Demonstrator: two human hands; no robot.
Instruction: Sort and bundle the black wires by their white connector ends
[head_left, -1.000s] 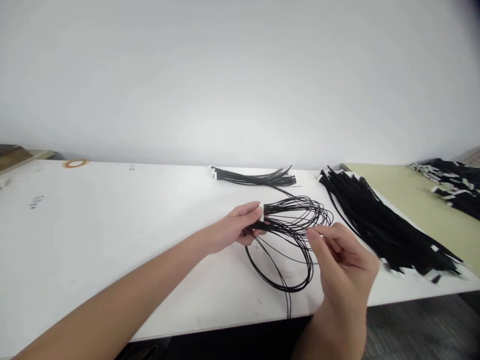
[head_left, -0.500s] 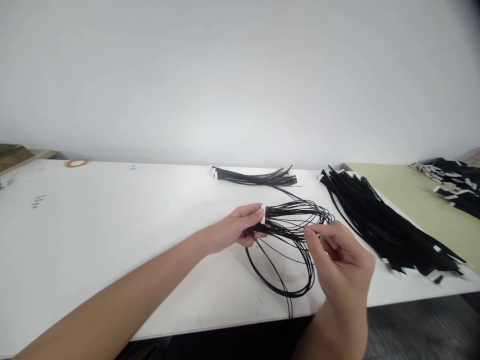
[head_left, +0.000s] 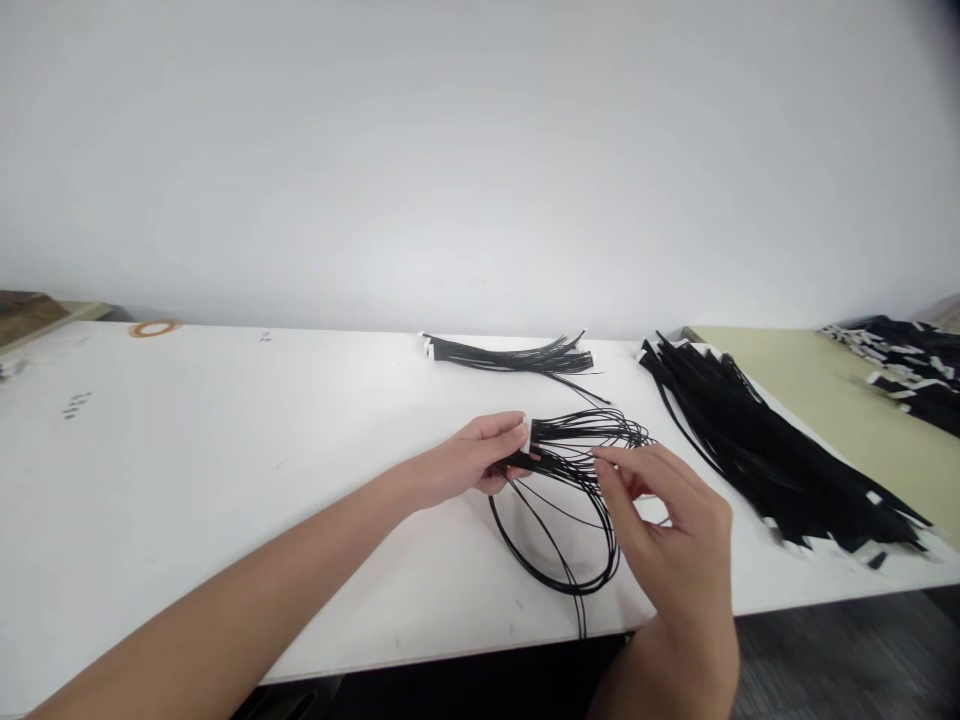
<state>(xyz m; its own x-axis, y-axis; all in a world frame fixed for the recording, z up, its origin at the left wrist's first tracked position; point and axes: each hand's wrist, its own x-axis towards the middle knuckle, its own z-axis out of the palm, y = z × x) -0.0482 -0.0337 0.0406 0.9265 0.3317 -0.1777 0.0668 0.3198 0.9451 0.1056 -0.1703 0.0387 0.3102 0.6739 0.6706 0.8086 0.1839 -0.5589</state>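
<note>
My left hand (head_left: 487, 452) is closed around a wire harness, its thumb pressed on the white connector (head_left: 528, 434). Thin black wires (head_left: 574, 428) run rightward out of the connector, loop round and come back under the hand. A larger wire loop (head_left: 555, 578) hangs below, and loose ends drop past the table's front edge. Among the wires, to the right of the connector, my right hand (head_left: 667, 510) pinches with thumb and forefinger a thin black wire. The wire's tip is too small to make out.
Behind the hands lies a small wire harness bundle (head_left: 510, 355) on the white table (head_left: 225, 480). A thick pile of black harnesses (head_left: 772, 450) with white connectors covers the right side. More harnesses (head_left: 915, 370) sit on a yellow-green surface (head_left: 780, 370). A tape ring (head_left: 154, 328) lies far left.
My right hand has moved slightly left, nearer the connector, fingers still pinched. The wire loops have shifted a little left with it. My left hand stays nearly in place.
</note>
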